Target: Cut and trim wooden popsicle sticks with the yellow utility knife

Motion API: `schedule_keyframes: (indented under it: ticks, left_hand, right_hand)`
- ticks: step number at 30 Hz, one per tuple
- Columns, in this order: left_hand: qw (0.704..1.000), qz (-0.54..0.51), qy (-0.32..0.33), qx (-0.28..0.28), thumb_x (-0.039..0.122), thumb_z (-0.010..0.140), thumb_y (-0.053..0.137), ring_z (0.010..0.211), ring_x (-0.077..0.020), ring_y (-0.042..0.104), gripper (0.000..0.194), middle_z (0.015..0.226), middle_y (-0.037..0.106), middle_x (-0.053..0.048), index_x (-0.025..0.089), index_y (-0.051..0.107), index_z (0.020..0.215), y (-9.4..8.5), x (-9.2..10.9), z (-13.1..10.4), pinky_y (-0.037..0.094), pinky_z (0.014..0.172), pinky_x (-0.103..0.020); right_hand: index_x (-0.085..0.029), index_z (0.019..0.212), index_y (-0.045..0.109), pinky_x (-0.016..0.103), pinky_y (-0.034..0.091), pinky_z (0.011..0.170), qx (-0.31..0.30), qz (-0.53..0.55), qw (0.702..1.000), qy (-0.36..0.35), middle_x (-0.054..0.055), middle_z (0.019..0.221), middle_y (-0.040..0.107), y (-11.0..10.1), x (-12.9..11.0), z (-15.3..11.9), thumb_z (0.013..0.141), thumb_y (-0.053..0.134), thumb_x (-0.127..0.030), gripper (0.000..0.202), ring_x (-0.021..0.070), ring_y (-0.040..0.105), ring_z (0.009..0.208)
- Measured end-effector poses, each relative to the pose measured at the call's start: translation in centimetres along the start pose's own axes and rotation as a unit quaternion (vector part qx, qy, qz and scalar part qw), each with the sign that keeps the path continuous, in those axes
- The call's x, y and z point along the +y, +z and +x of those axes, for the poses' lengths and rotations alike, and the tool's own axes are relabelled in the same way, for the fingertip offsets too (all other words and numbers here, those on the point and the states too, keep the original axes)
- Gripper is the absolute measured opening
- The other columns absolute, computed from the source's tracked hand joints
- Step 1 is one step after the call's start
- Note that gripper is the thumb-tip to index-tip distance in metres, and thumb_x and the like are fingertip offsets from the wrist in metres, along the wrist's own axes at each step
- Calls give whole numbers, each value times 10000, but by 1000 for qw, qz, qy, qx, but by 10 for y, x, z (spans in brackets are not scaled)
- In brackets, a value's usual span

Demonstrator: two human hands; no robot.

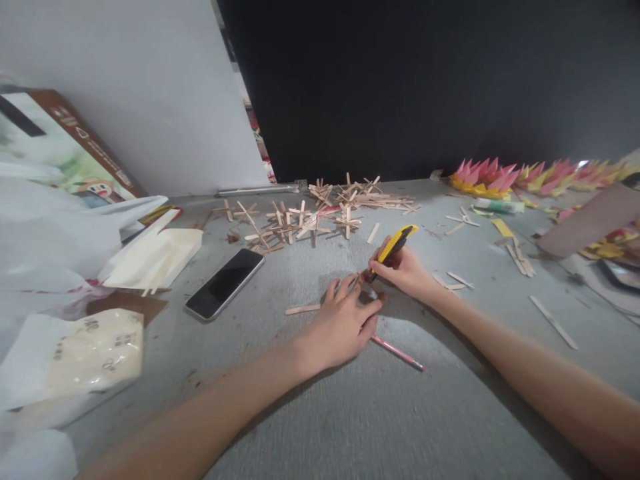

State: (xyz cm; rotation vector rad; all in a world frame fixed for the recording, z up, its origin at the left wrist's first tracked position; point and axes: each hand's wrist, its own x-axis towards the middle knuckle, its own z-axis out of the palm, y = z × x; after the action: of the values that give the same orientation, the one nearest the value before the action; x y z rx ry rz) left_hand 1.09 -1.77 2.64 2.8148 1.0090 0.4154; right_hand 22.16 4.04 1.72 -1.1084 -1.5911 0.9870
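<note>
My right hand [395, 268] is closed around a yellow and black utility knife [397, 244]. The knife tilts, with its lower end down by the fingertips of my left hand [347, 320]. That hand lies low on the grey table, fingers bent and somewhat spread, pressing down a wooden craft stick [302, 309]. Only the stick's left end shows clearly; the rest is under the fingers. I cannot make out the blade's tip or whether it touches the wood. A pink pencil [399, 352] with an eraser end pokes out from beneath my left hand.
A pile of crossed craft sticks [320, 213] stands at the back. On the left are a phone [225, 285], a paper tray [155, 260] with chopsticks, and a tissue pack [100, 350]. Loose sticks [553, 322], a glue stick [499, 205] and pink-yellow paper flowers [485, 177] are right.
</note>
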Motion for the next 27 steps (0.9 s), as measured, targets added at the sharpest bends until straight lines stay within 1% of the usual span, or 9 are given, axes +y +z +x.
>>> schedule_keyframes:
  ticks: [4, 8, 11, 13, 17, 21, 25, 27]
  left_hand:
    - [1000, -1, -1, -5, 290, 1046, 463, 1445, -379, 381, 390, 1501, 512, -146, 281, 625, 1401, 1, 0, 0, 373, 1129, -604]
    - [1000, -11, -1, -7, 282, 1052, 446, 1461, -368, 366, 403, 1518, 503, -145, 276, 606, 1422, 0, 0, 0, 357, 1144, -597]
    - [1000, -22, -3, -7, 273, 1050, 448, 1470, -361, 357, 405, 1525, 502, -131, 289, 606, 1423, -1, 0, 1, 358, 1147, -581]
    - [1000, -24, -5, -9, 257, 1039, 465, 1462, -360, 366, 407, 1538, 493, -120, 299, 613, 1416, -2, 0, 1, 369, 1139, -575]
    - [1000, -17, -6, -10, 250, 1033, 471, 1465, -366, 362, 434, 1548, 480, -124, 306, 597, 1445, -1, 0, 2, 368, 1141, -590]
    - [1000, -10, -4, -13, 258, 1045, 449, 1482, -371, 345, 449, 1568, 461, -135, 302, 574, 1474, -1, 0, 1, 359, 1149, -602]
    - [1000, -5, -2, -19, 269, 1055, 430, 1486, -372, 343, 444, 1593, 433, -154, 281, 566, 1478, -2, 0, 1, 367, 1143, -593]
    - [1000, -1, -2, -19, 276, 1057, 430, 1474, -373, 359, 438, 1594, 430, -158, 280, 570, 1471, -2, 0, 1, 365, 1142, -593]
  right_hand:
    - [-219, 881, 526, 324, 517, 819, -25, 36, 998, -34, 32, 907, 641, -4, -4, 0, 865, 760, -430, 316, 177, 612, 840]
    - [-228, 999, 523, 322, 504, 862, -29, 113, 992, -48, 29, 988, 619, -2, -5, 0, 846, 810, -397, 366, 177, 597, 922]
    - [-229, 1004, 542, 324, 504, 848, -36, 161, 986, -29, 29, 990, 617, 2, -6, 0, 844, 821, -400, 364, 179, 587, 918]
    - [-225, 987, 579, 319, 499, 839, -30, 169, 985, -19, 28, 982, 619, 3, -6, 1, 859, 808, -413, 323, 181, 584, 915]
    - [-217, 982, 667, 306, 487, 822, -7, 169, 985, -35, 34, 970, 644, 1, -3, 3, 902, 761, -452, 265, 178, 579, 878]
    - [-225, 1003, 706, 300, 499, 824, -15, 208, 977, -38, 37, 971, 672, -1, -1, 6, 934, 729, -445, 232, 173, 602, 863]
    - [-228, 995, 724, 291, 533, 825, -6, 257, 966, -26, 31, 950, 688, 2, -7, 9, 913, 764, -423, 215, 164, 643, 856]
    - [-226, 992, 726, 300, 554, 835, 6, 262, 965, -24, 28, 924, 707, 6, -9, 10, 899, 787, -410, 215, 159, 670, 833]
